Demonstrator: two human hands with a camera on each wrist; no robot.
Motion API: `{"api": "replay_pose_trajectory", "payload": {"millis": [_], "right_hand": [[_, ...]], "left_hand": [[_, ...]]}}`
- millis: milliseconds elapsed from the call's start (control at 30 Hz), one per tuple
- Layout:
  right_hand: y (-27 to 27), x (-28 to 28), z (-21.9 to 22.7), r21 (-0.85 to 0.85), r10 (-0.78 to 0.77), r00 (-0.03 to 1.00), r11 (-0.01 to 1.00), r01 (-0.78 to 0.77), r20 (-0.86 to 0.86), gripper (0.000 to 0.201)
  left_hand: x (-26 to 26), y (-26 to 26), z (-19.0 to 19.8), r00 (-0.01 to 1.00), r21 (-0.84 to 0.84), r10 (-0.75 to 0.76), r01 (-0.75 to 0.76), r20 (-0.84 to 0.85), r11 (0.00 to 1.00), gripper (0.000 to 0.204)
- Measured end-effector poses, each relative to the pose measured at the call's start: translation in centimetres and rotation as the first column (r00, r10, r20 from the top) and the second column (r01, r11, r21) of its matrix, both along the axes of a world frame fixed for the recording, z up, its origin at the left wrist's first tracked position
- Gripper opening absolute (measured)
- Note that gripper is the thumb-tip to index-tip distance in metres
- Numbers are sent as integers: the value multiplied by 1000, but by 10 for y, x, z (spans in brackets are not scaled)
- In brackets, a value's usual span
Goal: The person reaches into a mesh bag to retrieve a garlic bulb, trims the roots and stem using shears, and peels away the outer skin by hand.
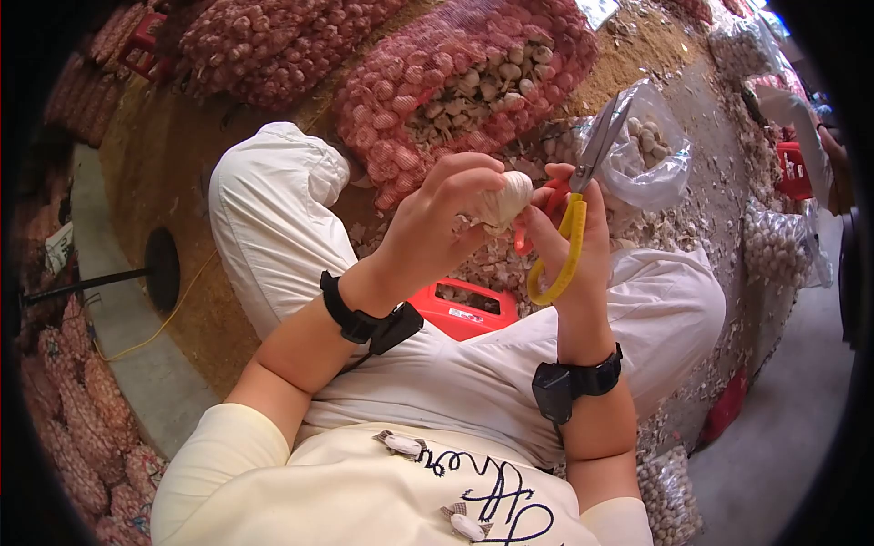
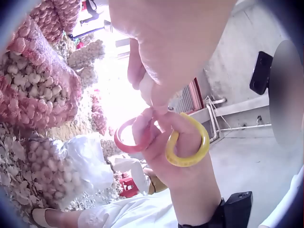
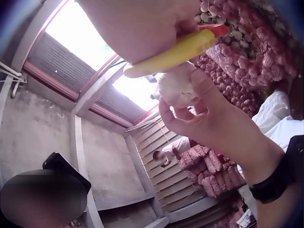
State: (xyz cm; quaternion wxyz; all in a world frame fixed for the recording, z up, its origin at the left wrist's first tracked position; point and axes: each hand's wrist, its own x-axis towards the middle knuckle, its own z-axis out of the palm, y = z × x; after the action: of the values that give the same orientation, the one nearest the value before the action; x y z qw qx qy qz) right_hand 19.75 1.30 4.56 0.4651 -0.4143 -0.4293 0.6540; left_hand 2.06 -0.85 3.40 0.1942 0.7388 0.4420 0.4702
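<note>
A pale garlic bulb is held between the fingers and thumb of the left hand; the right wrist view shows the bulb pinched by the left hand. Close on its right, the right hand holds scissors with a yellow handle and a red handle, fingers curled through the loops. The metal blades point up and away from the bulb. The right hand's fingertips are at the bulb; whether they touch it cannot be told.
An open red mesh sack of garlic lies ahead, with a clear plastic bag of bulbs to its right. A red stool is between the legs. A black round stand is at left. Peelings cover the floor.
</note>
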Motion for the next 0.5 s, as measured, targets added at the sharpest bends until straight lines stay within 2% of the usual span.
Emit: {"api": "replay_pose_trajectory", "payload": {"millis": [100, 167, 200, 233, 267, 333, 367, 433, 500], "right_hand": [[0, 1, 1, 4, -18, 1000, 1000, 18, 11, 40], [0, 2, 2, -3, -24, 1000, 1000, 24, 9, 39], [2, 2, 1, -15, -36, 999, 999, 36, 19, 39], [3, 3, 1, -26, -48, 998, 998, 49, 28, 38], [5, 5, 0, -25, -50, 998, 998, 51, 26, 38], [10, 9, 0, -108, -48, 998, 993, 51, 32, 40], [11, 9, 0, -104, -49, 998, 993, 52, 31, 40], [10, 9, 3, 0, -46, 997, 999, 47, 60, 36], [7, 4, 8, -6, -39, 999, 999, 39, 7, 37]], "left_hand": [[1, -2, -7, 996, 2, -26, 27, -87, 1000, 67], [6, 1, -12, 979, -101, -29, 50, 204, 994, 66], [7, -2, -12, 979, -100, -29, 50, 204, 994, 66], [10, -6, -5, 864, -256, -16, 167, 504, 952, 66], [11, -7, 0, 665, -357, 58, 323, 745, 876, 66], [5, -5, 7, 630, -385, 73, 375, 773, 843, 66], [2, -4, 10, 592, -411, 97, 423, 800, 807, 67], [-2, -3, 7, 597, -415, 97, 423, 797, 806, 70], [-3, -3, 6, 601, -421, 100, 422, 793, 803, 72]]}}
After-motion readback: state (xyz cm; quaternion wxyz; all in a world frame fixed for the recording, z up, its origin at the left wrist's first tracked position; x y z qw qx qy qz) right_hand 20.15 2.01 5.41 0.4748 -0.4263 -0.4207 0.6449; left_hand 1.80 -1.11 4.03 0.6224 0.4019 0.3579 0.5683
